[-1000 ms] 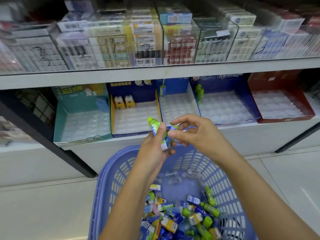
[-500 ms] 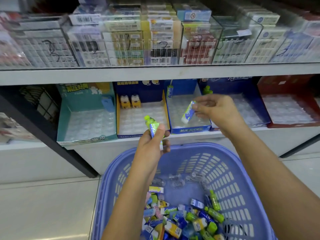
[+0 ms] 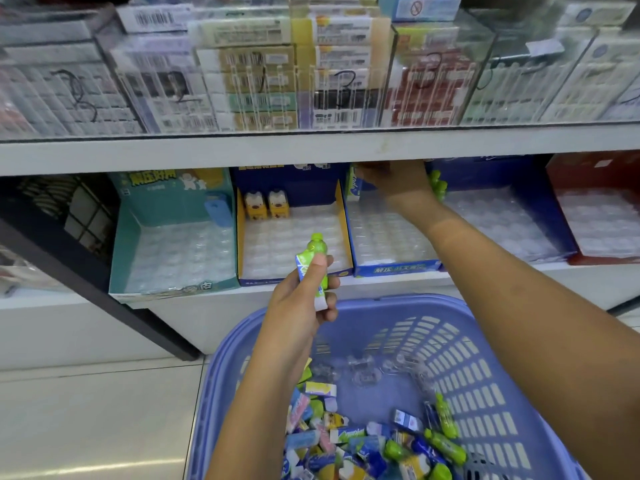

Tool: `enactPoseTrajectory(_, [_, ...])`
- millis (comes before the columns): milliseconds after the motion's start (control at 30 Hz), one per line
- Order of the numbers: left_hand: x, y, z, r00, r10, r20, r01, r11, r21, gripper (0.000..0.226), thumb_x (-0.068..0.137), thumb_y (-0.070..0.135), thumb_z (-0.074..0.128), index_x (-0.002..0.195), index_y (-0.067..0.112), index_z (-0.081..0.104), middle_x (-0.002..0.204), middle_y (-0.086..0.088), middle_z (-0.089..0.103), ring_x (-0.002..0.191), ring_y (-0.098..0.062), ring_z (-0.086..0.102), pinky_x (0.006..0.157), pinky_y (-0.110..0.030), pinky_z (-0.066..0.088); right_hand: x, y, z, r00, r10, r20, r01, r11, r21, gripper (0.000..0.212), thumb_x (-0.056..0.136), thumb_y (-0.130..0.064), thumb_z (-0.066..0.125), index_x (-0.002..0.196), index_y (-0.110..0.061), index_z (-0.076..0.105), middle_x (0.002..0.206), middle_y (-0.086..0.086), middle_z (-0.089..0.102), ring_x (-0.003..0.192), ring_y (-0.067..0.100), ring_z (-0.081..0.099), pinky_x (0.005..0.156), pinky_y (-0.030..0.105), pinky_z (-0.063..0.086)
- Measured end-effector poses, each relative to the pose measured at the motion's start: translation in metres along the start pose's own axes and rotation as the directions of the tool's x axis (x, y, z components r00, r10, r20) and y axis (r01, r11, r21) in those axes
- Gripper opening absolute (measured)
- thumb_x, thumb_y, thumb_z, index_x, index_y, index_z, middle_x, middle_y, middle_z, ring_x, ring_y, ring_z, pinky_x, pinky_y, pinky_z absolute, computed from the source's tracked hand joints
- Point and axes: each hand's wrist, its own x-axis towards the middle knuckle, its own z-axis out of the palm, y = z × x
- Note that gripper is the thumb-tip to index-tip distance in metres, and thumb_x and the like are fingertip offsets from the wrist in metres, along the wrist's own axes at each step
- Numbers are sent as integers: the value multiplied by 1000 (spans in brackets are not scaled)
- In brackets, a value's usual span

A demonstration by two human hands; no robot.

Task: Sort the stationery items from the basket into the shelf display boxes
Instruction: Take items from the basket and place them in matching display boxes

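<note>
With the left hand [image 3: 304, 299] gripping a green bottle-shaped item [image 3: 313, 268], the right hand [image 3: 394, 180], whose grip I cannot tell, should seat its piece upright at the blue box's [image 3: 388, 268] twelve o'clock end.

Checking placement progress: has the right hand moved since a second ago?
Yes. The right hand went from above the basket up and back to the rear of the blue display box.

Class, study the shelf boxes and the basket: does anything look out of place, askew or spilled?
Nothing looks spilled or damaged. One oddity: the teal box sits askew, its front corner past the shelf edge, while the yellow-edged box sits straighter. The items in the basket lie jumbled, as expected before sorting.
</note>
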Motion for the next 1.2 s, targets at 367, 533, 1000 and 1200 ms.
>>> enactPoseTrajectory(367, [2,2,-3,1000,-27,13,27,1000,3,33,90,41,56,106,16,69,74,4,63,56,-9,48,50,-21,43,4,10,2,995,-91,-27,88,991,-96,29,81,-5,71,106,3,60,108,12,63,103,18,56,92,9,40])
enactPoseTrajectory(533, [0,4,-5,999,-16,36,16,1000,11,32,90,40,56,105,15,69,73,3,61,55,-8,48,50,-20,42,9,11,-4,997,-77,28,81,971,-225,21,84,-15,70,102,-5,65,97,-4,59,95,10,53,77,-4,32])
enactPoseTrajectory(1000, [-5,1,-10,987,64,150,-70,997,33,34,71,46,67,96,26,73,75,4,58,58,-8,44,57,-19,43,-1,1,1,989,89,121,-42,938,-343,7,82,-4,67,87,-5,63,88,16,64,89,29,61,89,42,50])
enactPoseTrajectory(1200, [-5,-2,-11,958,163,236,-209,960,184,22,88,26,64,108,34,68,70,9,52,61,-7,44,60,-16,42,-76,-41,-9,896,277,349,-341,930,137,13,86,-21,66,81,-10,63,69,5,61,52,13,59,54,24,55])
